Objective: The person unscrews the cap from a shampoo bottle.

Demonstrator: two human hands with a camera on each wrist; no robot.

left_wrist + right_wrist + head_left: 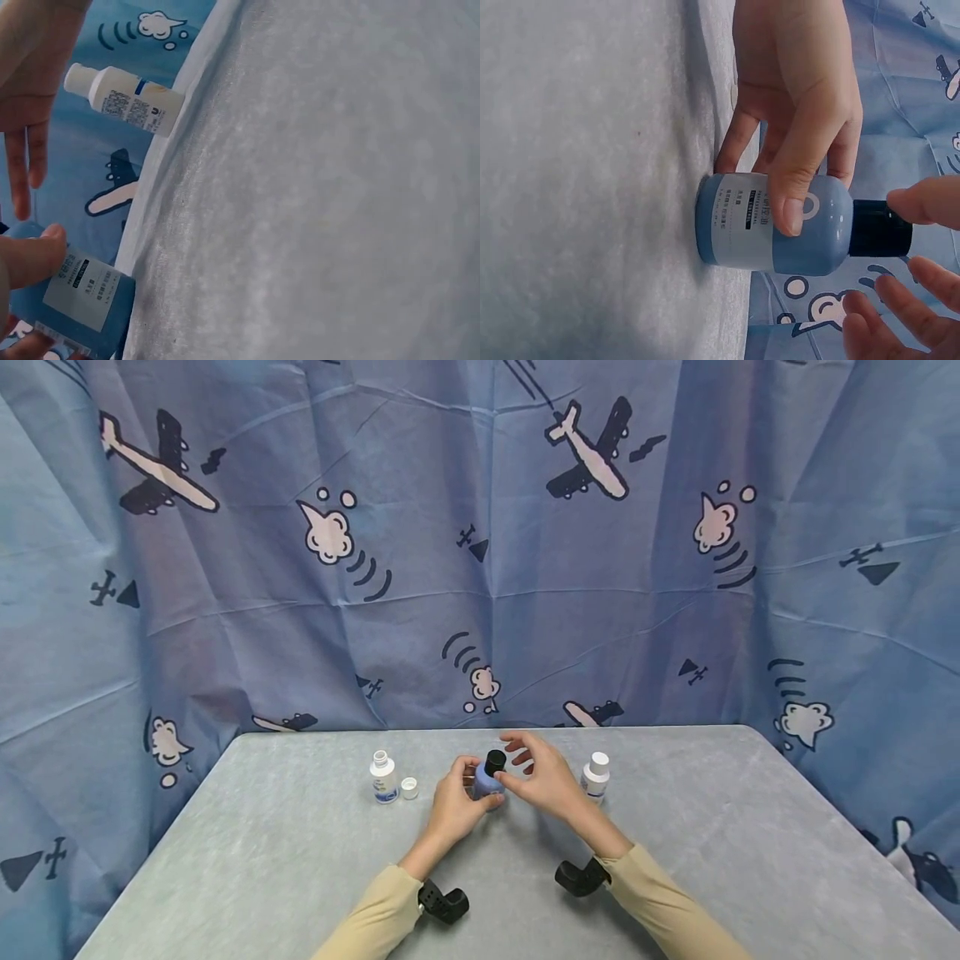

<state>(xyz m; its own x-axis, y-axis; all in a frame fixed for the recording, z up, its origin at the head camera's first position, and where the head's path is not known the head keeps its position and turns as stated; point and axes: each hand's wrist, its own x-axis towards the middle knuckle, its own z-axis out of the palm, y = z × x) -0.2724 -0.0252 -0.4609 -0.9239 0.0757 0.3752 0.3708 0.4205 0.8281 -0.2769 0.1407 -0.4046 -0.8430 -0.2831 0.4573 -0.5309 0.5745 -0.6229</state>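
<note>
My left hand [456,803] holds a blue bottle [810,251] with a white label, upright on the table, thumb across its front and fingers around the back. A black cap [881,229] tops it. My right hand [547,783] is beside that cap; the thumb touches or nearly touches it, and the fingers are spread with a gap on the far side. To the left stands a small white bottle [384,778] with its neck bare, beside a loose white cap [409,788]. Behind my right hand stands another white bottle [139,99] with its white cap on.
A grey-white cloth covers the table [285,860]. Behind its far edge hangs a blue curtain [420,543] printed with planes and clouds. Black wrist bands [444,902] with camera mounts sit on both my wrists, below beige sleeves [375,914].
</note>
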